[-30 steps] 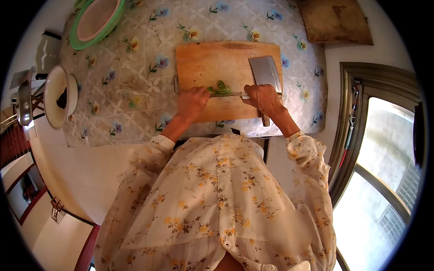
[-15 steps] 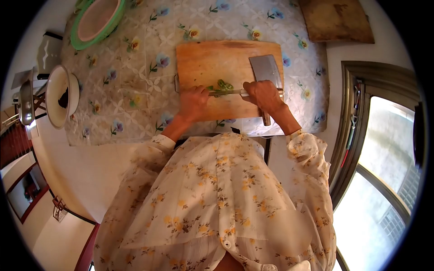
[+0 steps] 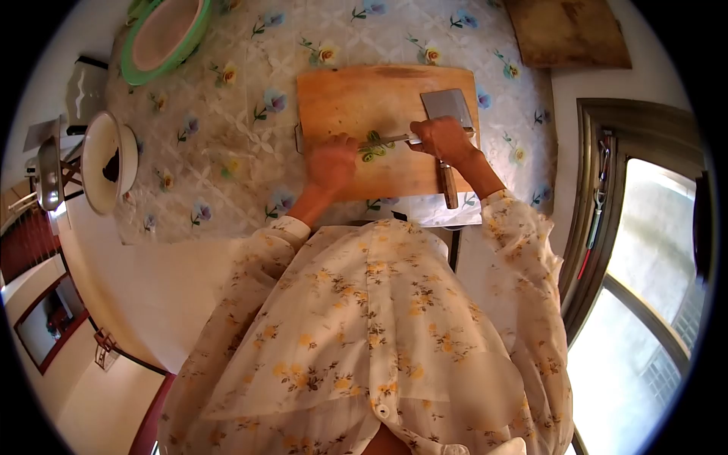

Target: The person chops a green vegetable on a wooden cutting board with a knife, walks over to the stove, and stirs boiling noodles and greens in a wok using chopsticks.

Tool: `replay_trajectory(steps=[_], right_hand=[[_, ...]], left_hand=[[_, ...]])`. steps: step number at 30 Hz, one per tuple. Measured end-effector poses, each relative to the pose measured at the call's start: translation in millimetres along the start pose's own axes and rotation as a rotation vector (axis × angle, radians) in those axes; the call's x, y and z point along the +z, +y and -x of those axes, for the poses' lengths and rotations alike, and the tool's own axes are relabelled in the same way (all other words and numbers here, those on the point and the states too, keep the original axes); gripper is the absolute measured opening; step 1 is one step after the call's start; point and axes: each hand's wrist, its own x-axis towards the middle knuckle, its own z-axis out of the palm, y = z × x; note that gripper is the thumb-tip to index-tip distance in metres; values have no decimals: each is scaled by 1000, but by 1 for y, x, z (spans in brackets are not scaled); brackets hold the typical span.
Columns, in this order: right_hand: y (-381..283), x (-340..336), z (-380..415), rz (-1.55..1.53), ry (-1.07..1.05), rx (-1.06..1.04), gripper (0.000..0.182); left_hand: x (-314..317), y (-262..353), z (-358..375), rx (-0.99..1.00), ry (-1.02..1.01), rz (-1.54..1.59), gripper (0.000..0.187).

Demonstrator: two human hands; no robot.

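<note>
A wooden cutting board (image 3: 364, 95) lies on a floral tablecloth (image 3: 227, 152). My right hand (image 3: 444, 140) is closed on the handle of a thin knife (image 3: 390, 139), whose blade points left across the board, seen edge-on. Small green vegetable pieces (image 3: 375, 149) lie at the blade. My left hand (image 3: 332, 163) is blurred, its curled fingers pressing on the green vegetable just left of the blade. A cleaver (image 3: 447, 105) lies flat on the board under my right hand, its wooden handle (image 3: 449, 186) pointing toward me.
A green-rimmed basin (image 3: 133, 68) stands at the far left of the table, and a white bowl (image 3: 91, 182) with something dark in it at the left edge. A second wooden board (image 3: 569, 34) lies far right. A window frame (image 3: 588, 212) runs along the right.
The knife and my right hand have moved slightly away from me across the board. My left hand has shifted right, toward the blade, and is now blurred. More cut green pieces lie at the blade.
</note>
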Motion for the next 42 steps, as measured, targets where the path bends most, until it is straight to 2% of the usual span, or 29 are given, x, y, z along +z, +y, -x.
replay_trajectory(steps=[2,4,8,10,14,16,19,23,27,29,32,34,39,42], right_hand=[[-10,-15,-2,25,-70,-3,26],[-25,-33,-2,48,-40,-26,26],[-31,-27,7,83,-42,-20,27],[-17,-4,11,46,-54,11,27],[-12,12,17,-13,-18,32,27],[-17,6,18,-8,-22,33,26],[-35,-20,11,44,-54,23,25],[-49,-29,19,68,-75,50,25],[-39,9,36,38,-77,100,26],[-37,27,48,-78,94,128,26],[-42,20,42,-39,64,137,27],[-46,4,37,-24,29,144,27],[-60,-10,40,28,-8,130,26],[-42,26,49,-78,21,166,26]], left_hand=[[-6,-4,1,-36,0,44,18],[-20,-5,3,-28,75,144,20],[-20,-3,9,-72,28,160,20],[-14,-1,8,-1,-52,-18,4],[-10,7,4,106,-27,-119,4],[-6,3,11,30,5,-32,4],[-13,-9,13,58,44,87,6],[-27,-4,15,38,35,95,7],[-18,3,10,151,-45,11,8],[-15,5,15,195,-107,-67,8],[-11,0,14,179,-61,-25,8],[-15,-5,12,135,-6,118,8],[-19,-5,18,162,0,118,6],[-17,2,18,187,-60,21,8]])
